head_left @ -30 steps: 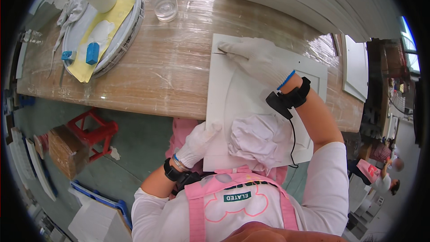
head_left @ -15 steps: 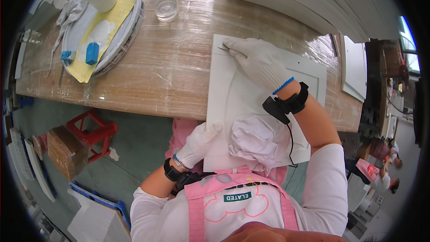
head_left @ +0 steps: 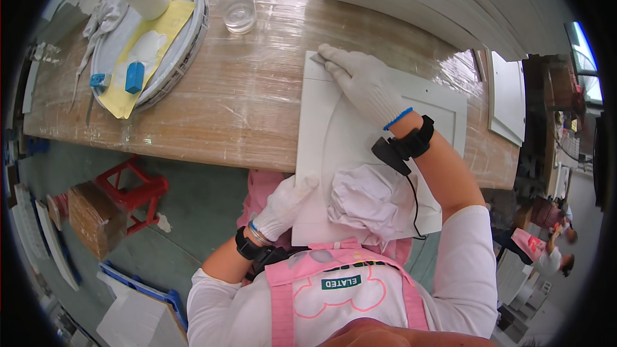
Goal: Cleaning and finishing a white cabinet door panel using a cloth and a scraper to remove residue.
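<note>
Head view: left hand (head_left: pixel 285 209) grips white panel (head_left: pixel 315 119), right hand (head_left: pixel 365 82) a thin grey tool (head_left: pixel 316 58).

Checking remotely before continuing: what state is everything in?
White panel, flat, overhanging the table
Left hand, gloved, grasping panel's left edge
Right hand, gloved, holding thin grey tool at panel's upper-left corner
White cloth, crumpled on panel
Squeeze bottle, standing, red nozzle attached
Clear cup, upright, apparently holding clear liquid
Yellow sheet, bearing a white patch
</note>
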### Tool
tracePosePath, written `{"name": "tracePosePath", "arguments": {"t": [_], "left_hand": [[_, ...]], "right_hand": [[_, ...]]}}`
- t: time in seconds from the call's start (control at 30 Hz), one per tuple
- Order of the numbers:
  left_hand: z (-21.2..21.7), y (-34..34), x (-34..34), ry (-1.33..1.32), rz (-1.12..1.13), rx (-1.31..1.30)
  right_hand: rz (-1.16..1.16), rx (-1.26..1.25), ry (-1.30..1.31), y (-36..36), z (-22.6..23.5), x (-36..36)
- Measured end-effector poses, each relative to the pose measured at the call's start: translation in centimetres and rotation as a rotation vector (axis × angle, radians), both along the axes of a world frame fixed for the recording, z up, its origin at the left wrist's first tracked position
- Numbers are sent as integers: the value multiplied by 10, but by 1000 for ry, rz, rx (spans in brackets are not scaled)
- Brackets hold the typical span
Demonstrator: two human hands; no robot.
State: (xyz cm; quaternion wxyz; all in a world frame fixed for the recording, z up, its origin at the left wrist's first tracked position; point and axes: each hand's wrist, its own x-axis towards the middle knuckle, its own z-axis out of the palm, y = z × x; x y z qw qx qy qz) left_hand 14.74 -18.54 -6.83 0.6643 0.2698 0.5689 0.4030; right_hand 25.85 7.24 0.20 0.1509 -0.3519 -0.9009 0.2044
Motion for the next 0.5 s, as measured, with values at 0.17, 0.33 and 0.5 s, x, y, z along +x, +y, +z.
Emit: {"name": "tracePosePath", "arguments": {"t": [0.17, 0.33, 0.5], "left_hand": [[-2, -2, -2, 0, -15, -6], [-36, -19, 2, 250, -80, 322], [-28, -22, -4, 24, -124, 117]], "right_hand": [[-223, -652, 169, -3, 41, -14], [192, -1287, 334, -37, 3, -5], [-438, -723, 819, 51, 27, -3]]}}
